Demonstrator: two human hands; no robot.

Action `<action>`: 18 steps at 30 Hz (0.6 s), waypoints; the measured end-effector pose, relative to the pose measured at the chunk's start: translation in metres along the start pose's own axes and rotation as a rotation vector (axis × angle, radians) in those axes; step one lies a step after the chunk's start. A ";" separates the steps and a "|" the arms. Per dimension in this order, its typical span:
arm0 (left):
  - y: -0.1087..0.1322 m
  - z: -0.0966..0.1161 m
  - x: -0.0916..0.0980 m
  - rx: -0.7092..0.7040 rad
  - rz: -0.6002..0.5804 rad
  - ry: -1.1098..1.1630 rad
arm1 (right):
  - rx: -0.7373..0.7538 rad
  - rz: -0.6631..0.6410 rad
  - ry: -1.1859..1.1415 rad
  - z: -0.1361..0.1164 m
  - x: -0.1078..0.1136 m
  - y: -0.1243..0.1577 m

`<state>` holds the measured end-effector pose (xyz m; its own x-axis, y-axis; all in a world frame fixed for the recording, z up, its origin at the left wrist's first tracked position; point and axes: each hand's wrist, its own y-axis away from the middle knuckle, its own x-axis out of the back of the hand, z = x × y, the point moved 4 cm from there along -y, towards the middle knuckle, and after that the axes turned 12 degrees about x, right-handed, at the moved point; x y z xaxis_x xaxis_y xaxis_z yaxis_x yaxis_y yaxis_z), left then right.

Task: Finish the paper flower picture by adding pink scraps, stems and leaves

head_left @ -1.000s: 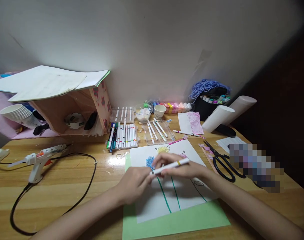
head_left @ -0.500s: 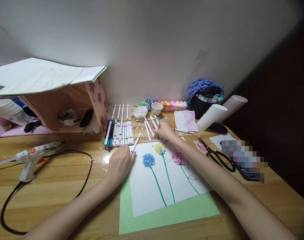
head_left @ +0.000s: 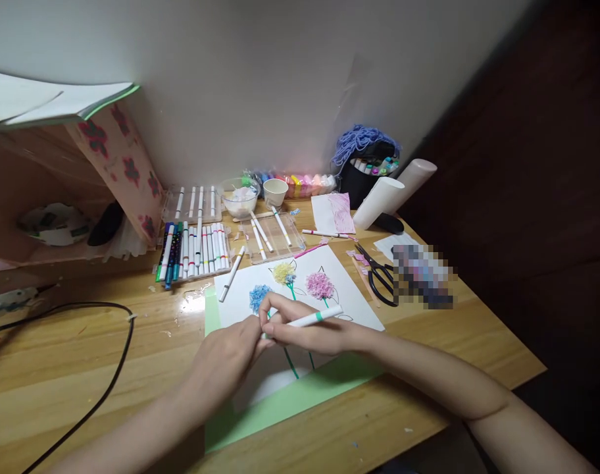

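My right hand (head_left: 320, 337) is closed round a white marker with a green band (head_left: 332, 312), whose one end sticks out past the wrist. My left hand (head_left: 231, 349) meets it at the marker's other end, fingers closed there; that tip is mostly hidden. Both hands are above a white sheet (head_left: 265, 382) lying on green paper (head_left: 221, 434). On the sheet, green stems lead up to a blue flower head (head_left: 259, 298), a yellow one (head_left: 283, 273) and a pink one (head_left: 320, 286) of crumbly bits. Another marker (head_left: 231, 274) rests across the sheet's upper left edge.
Behind lie a case of several markers (head_left: 204, 250) and another case (head_left: 275, 237) holding a few. A clear bowl (head_left: 239, 199) and paper cup (head_left: 275, 191) stand near the wall. Black scissors (head_left: 379, 276) lie right; a black cable (head_left: 117, 368) curves on the left.
My right hand has taken a green-banded marker from the clear case and brought it down to my left hand. The left hand has let go of the other marker. The view has shifted right.
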<state>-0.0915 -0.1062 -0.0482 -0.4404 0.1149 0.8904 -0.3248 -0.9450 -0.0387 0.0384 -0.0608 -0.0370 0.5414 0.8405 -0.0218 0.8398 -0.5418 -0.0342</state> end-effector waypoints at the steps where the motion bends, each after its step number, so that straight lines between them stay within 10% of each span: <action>1: 0.003 0.004 0.000 -0.027 -0.036 0.019 | -0.009 -0.027 0.004 0.001 -0.003 0.003; 6: 0.026 0.004 0.007 0.013 -0.558 0.314 | -0.028 -0.101 -0.124 -0.003 0.010 0.028; 8: 0.036 -0.008 0.008 0.086 -0.697 0.448 | 0.096 0.257 -0.105 -0.006 0.038 0.040; 13: 0.034 -0.048 0.003 0.232 -0.243 0.317 | -0.007 0.258 0.088 0.022 0.039 0.043; 18: 0.031 -0.051 -0.010 0.024 -0.119 0.128 | -0.031 0.327 0.266 0.053 0.015 0.026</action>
<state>-0.1397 -0.1214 -0.0814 -0.5037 0.2633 0.8228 -0.3619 -0.9291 0.0758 0.0664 -0.0625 -0.0915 0.7680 0.5968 0.2323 0.6203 -0.7835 -0.0379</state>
